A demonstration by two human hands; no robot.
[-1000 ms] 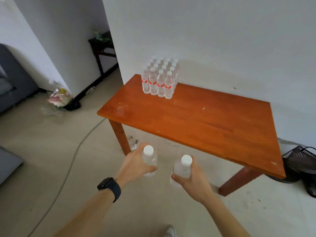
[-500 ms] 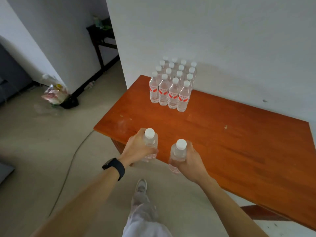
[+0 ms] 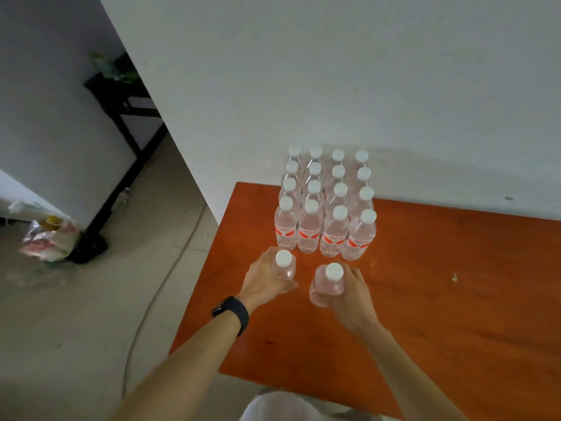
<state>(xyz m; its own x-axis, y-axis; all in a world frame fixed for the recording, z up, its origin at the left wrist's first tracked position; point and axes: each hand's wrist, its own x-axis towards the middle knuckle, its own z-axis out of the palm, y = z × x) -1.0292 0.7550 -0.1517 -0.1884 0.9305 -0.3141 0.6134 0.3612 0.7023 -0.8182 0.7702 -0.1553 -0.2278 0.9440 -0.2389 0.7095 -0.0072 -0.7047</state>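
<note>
My left hand (image 3: 262,284) grips a clear water bottle with a white cap (image 3: 284,259), held upright over the orange wooden table (image 3: 440,299). My right hand (image 3: 349,296) grips a second, similar bottle (image 3: 329,282) just to its right. Both bottles sit directly in front of a block of several capped water bottles with red labels (image 3: 326,208), which stands in rows at the table's back left corner against the white wall. Whether the held bottles touch the tabletop is hidden by my hands.
The table's left edge (image 3: 209,284) drops to a pale floor with a grey cable (image 3: 145,314). A crumpled bag (image 3: 45,241) lies by a dark side table's foot (image 3: 88,247) at the left. A small crumb (image 3: 454,277) lies on the tabletop.
Both hands have carried their bottles forward from over the floor onto the table, up to the front row of the block. The view has closed in on the table.
</note>
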